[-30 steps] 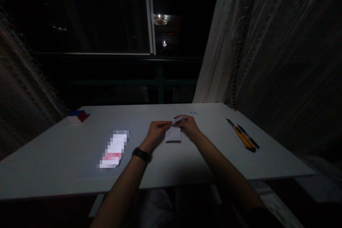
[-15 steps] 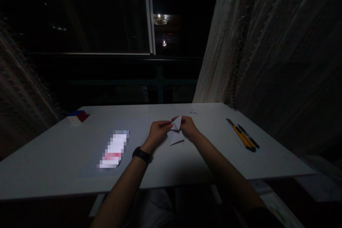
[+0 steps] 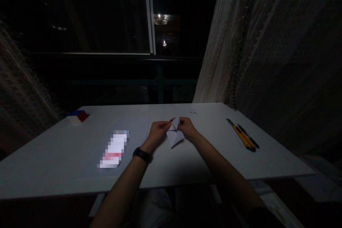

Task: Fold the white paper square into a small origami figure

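Note:
Between my two hands is a small folded white paper (image 3: 175, 137), with a pointed flap standing up at its top and a triangular point hanging down toward me. My left hand (image 3: 159, 130), with a black band on its wrist, pinches the paper's left edge. From the other side, my right hand (image 3: 188, 127) grips the upper flap, its fingers closed and partly hidden behind the paper. Both hands are held just over the middle of the white table (image 3: 203, 153).
A lit phone (image 3: 114, 149) with a blurred screen lies on a large sheet (image 3: 140, 128) at left. A puzzle cube (image 3: 77, 116) sits at the far left. On the right are a yellow utility knife (image 3: 242, 137) and a black pen (image 3: 248, 136). Small paper scraps (image 3: 193, 112) lie behind my hands.
The folded paper has turned slightly, so its lower point now hangs downward and more of its lower face shows. Both hands have shifted a little left while keeping their grip.

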Tool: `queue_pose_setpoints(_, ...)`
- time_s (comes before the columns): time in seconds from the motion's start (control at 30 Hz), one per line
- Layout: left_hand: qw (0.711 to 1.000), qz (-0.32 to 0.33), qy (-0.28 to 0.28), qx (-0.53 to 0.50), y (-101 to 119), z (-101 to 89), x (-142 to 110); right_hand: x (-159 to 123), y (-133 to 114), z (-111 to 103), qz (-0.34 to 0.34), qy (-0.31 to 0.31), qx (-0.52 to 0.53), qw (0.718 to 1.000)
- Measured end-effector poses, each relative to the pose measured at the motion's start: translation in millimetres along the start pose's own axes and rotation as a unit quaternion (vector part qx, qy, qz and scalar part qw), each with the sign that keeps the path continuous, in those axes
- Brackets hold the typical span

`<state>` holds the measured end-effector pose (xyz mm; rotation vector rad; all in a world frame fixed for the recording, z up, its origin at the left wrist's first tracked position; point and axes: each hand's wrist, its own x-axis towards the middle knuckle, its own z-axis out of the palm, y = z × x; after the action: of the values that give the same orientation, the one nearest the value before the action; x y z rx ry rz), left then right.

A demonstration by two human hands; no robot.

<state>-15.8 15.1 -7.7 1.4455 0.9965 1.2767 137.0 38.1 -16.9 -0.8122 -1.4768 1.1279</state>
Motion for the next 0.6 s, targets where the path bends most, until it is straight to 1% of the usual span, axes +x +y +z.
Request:
queue_pose_setpoints(0.23, 1.0, -0.006, 0.014, 0.008, 4.4, 0.5, -2.2, -0.9, 0.5, 1.0, 0.006, -0.014, 0.009, 1.0)
queue_pose_setpoints(0.4, 0.999, -0.02, 0.025, -0.02, 6.6, 1.3, -3.5, -1.9, -2.0, 1.6, -0.002, -0.015, 0.01, 1.0)
queue_pose_setpoints(0.6, 0.995, -0.038, 0.049, -0.076, 4.0, -0.4, -1.8, -2.7, -7.7, 0.9, 0.039, -0.017, 0.054, 0.998)
